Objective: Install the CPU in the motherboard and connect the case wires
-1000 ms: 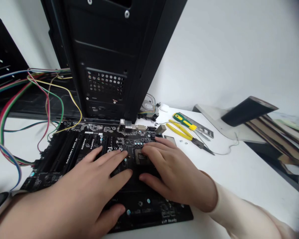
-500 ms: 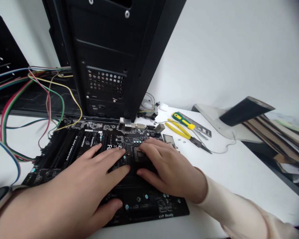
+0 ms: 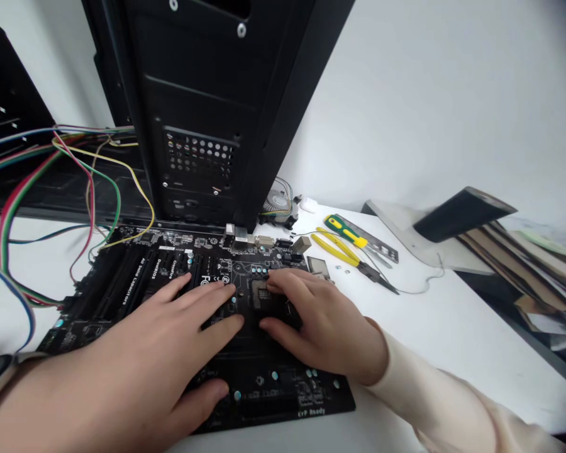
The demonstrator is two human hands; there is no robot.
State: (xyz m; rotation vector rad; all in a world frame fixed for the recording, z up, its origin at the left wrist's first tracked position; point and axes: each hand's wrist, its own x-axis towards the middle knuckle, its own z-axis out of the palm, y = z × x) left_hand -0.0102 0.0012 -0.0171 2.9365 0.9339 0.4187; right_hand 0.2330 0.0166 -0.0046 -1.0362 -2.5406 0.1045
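A black motherboard [image 3: 245, 352] lies on the white table, its expansion slots on the left and a processor socket [image 3: 263, 297] towards the right. My left hand [image 3: 170, 333] rests palm down over the board's left-middle part, fingers spread, with nothing held. Curved over the processor socket is my right hand [image 3: 316, 314], its index fingertip at the socket's upper edge and the thumb apart, near the lower side. Nothing shows between these fingers, though the hand hides the socket's right part. Coloured wires [image 3: 19, 201] trail past the board's left end.
Right behind the board stands a black computer case [image 3: 202, 94]. To the right lie yellow-handled pliers [image 3: 339, 248], a green and yellow screwdriver [image 3: 344, 229], a metal I/O plate [image 3: 382, 242] and small screws. A cooling fan [image 3: 278, 201] sits behind; folders [image 3: 504, 264] are stacked far right.
The board appears shifted slightly to the left in view. My right hand's fingers have moved slightly right relative to the socket, showing more of it. My left hand stays nearly the same.
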